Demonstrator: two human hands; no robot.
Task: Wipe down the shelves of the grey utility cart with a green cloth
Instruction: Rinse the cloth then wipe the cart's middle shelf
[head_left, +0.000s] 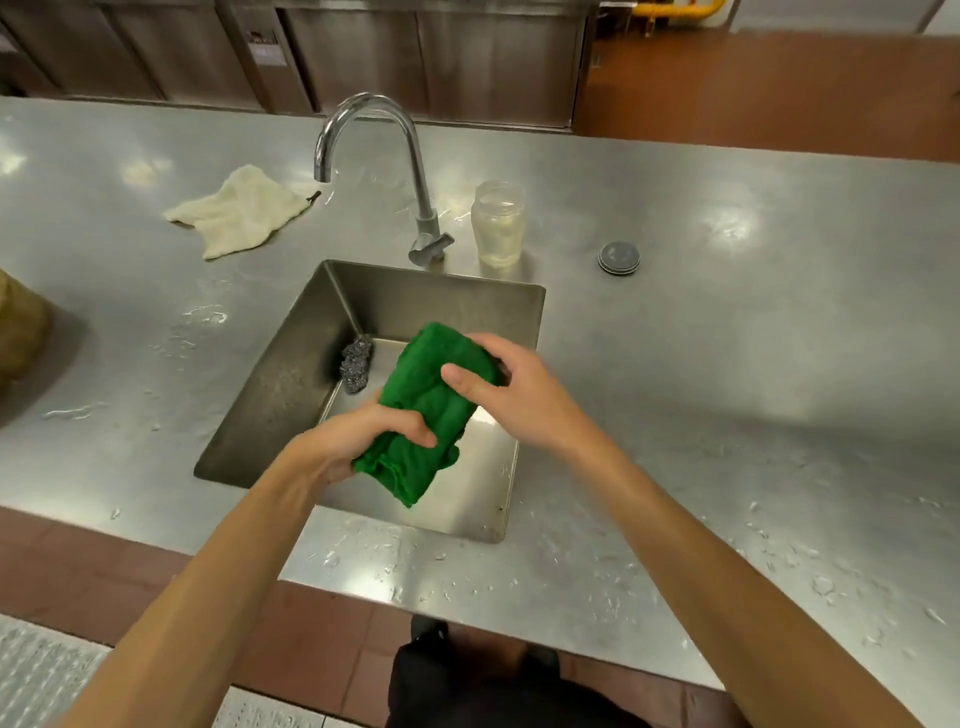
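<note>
Both the left hand (358, 441) and the right hand (519, 395) are curled round the green cloth (431, 410), held above the sink (280, 384) near the bench's (727, 312) front edge, so wringing likely goes best by twisting its ends opposite ways, drips falling inside.

Bare left hand (358, 441) and right hand (519, 400), forearms (208, 571) bare too; black garment (467, 691) at bottom centre, dark shoe (430, 630) just above it

Deep green cloth (431, 410), cream rag (236, 210) — silver steel counter (727, 338), reddish-brown floor tiles (779, 78).
</note>
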